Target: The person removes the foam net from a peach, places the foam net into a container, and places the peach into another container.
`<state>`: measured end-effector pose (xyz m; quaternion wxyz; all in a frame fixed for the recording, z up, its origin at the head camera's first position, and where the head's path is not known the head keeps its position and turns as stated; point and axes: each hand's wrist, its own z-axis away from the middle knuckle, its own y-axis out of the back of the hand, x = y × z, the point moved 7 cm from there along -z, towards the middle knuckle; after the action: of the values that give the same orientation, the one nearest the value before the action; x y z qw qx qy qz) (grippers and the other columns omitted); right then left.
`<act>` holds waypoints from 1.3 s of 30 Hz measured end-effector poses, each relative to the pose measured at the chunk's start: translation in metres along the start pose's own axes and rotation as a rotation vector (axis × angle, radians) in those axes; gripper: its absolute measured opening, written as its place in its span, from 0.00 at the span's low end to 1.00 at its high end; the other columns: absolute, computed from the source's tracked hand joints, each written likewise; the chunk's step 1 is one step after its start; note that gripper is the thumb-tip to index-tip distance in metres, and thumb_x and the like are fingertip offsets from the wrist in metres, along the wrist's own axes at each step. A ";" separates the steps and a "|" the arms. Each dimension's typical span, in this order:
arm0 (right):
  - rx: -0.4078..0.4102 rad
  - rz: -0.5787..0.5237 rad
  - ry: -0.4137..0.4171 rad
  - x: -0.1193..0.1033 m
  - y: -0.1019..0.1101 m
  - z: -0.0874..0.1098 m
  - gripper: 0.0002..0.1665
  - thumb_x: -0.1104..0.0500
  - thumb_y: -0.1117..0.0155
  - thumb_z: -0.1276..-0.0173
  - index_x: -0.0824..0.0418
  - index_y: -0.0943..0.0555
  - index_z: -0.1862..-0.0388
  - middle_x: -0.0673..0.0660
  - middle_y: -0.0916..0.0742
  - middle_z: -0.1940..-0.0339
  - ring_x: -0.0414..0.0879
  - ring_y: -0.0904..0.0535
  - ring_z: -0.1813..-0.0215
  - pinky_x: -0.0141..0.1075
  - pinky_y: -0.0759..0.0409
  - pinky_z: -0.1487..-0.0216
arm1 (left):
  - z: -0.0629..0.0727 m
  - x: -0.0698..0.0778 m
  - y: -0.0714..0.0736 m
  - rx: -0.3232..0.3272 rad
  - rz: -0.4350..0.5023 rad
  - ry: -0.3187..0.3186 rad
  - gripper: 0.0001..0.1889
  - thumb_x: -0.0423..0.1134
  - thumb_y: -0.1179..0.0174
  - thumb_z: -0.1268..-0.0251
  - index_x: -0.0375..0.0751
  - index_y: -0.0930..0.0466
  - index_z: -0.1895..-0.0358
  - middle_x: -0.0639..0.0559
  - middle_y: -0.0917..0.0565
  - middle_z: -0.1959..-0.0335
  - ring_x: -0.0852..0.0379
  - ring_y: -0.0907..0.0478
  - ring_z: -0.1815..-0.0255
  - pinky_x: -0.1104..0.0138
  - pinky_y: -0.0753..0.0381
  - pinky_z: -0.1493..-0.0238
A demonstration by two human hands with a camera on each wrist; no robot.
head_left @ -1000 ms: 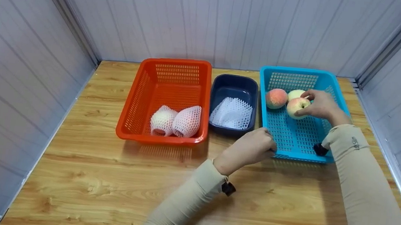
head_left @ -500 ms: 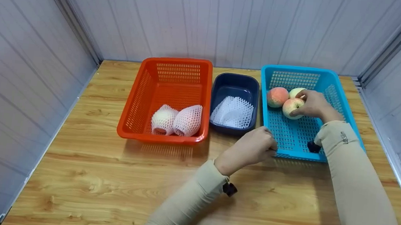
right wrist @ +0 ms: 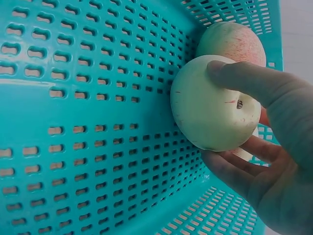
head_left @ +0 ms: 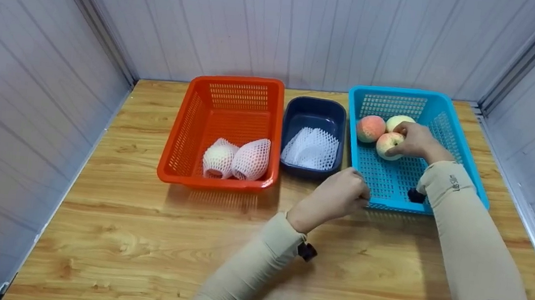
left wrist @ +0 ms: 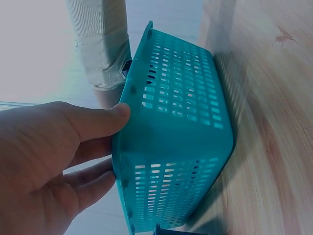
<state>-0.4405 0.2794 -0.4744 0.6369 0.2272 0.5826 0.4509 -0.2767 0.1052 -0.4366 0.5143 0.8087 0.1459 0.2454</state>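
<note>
My left hand (head_left: pixel 331 196) grips the near left corner of a turquoise plastic basket (head_left: pixel 378 174). In the left wrist view its thumb lies over the rim, with fingers curled on the other side. Inside that basket, my right hand (head_left: pixel 420 142) holds a pale peach (head_left: pixel 386 145) between thumb and fingers, its stem hollow showing in the right wrist view. A redder peach (head_left: pixel 370 129) lies to its left. Behind it is a pale yellow peach (head_left: pixel 398 121), partly hidden. The three peaches sit close together toward the back left of the basket.
A dark blue tub (head_left: pixel 316 106) holds white foam net sleeves (head_left: pixel 311 149). Left of it stands an orange basket (head_left: pixel 230 121) with two net-wrapped fruits (head_left: pixel 250 160) near its front. All stand on a wooden table (head_left: pixel 138 246) enclosed by pale panels (head_left: pixel 260 25).
My right hand has moved slightly left and down with the pale peach, bringing it closer beside the redder peach. The left hand keeps its grip on the basket corner.
</note>
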 end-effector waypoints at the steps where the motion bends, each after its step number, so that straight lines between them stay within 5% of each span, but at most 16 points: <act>1: -0.001 -0.002 -0.001 0.000 0.000 0.000 0.40 0.54 0.27 0.41 0.71 0.33 0.37 0.74 0.29 0.39 0.67 0.31 0.43 0.60 0.30 0.47 | 0.000 0.000 0.000 0.001 -0.001 0.000 0.11 0.29 0.38 0.44 0.47 0.20 0.81 0.62 0.27 0.84 0.64 0.28 0.73 0.69 0.32 0.48; 16: 0.006 0.022 -0.008 -0.007 0.019 0.006 0.48 0.45 0.26 0.43 0.73 0.35 0.34 0.76 0.29 0.40 0.68 0.31 0.42 0.60 0.30 0.47 | 0.001 0.000 0.001 0.011 -0.017 -0.011 0.12 0.30 0.38 0.44 0.47 0.21 0.83 0.62 0.28 0.84 0.63 0.28 0.73 0.68 0.32 0.50; 39: 0.139 0.107 0.127 -0.037 0.056 0.032 0.26 0.55 0.34 0.34 0.73 0.23 0.46 0.73 0.21 0.49 0.66 0.26 0.46 0.58 0.28 0.48 | 0.002 -0.001 0.001 0.028 0.020 -0.003 0.09 0.32 0.34 0.43 0.46 0.17 0.80 0.62 0.23 0.81 0.65 0.28 0.73 0.69 0.33 0.47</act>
<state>-0.4244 0.2830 -0.4022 0.5563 0.2726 0.6387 0.4564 -0.2765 0.1030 -0.4364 0.5006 0.8176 0.1405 0.2473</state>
